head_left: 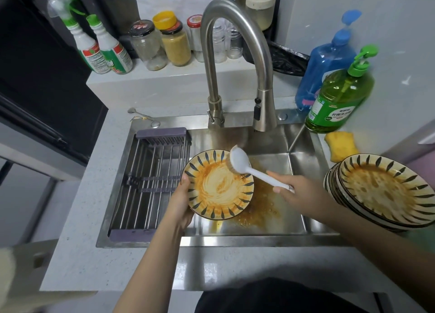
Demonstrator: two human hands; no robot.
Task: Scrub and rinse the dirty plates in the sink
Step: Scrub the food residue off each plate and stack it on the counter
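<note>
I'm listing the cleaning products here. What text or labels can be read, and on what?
Green dish soap bottle: Chinese characters on its label, too blurred to quote.
Two spray bottles: printed labels, unreadable.
Blue pump bottle: no label text shows.
Jars: lid prints, illegible.

The stack of plates (386,192) right of the sink (235,238) is cut by the frame edge. The brush (237,159) bristles hide against the plate (217,185), and bottle labels stay unreadable.
</note>
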